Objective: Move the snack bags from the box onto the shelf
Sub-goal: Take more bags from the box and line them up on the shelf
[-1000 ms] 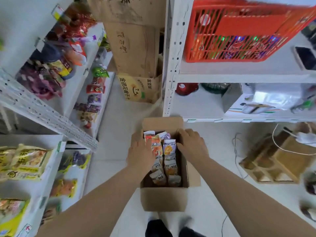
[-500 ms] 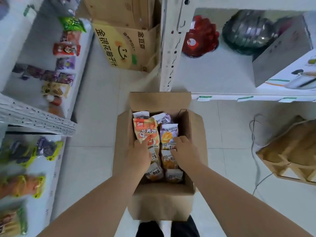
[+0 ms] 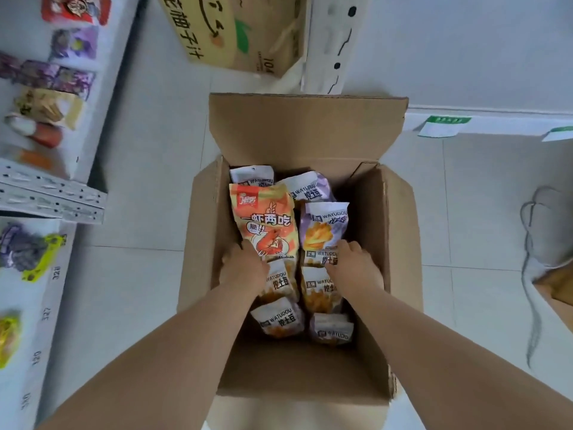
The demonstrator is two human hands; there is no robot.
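On the tiled floor between two shelf units stands an open cardboard box, its far flap raised and leaning away. The bags are all inside it, packed in two rows toward the left wall, with a gap showing along the right wall. An orange bag lies on top of the left row, and a purple bag lies beside it on the right row.

Both of the person's arms reach in over the near wall. The left hand is curled round the orange bag's lower edge. The right hand rests with bent fingers on the white top of a bag just below the purple one; I cannot tell whether it pinches that bag.

The left shelf carries rows of packets. Its perforated metal rail juts toward the box, with a band of bare floor between them. Beyond the far flap, a white post of the right shelf stands near the box's far corner, and a yellow carton sits just left of it. To the right, a grey cable trails across the floor, well apart from the box.
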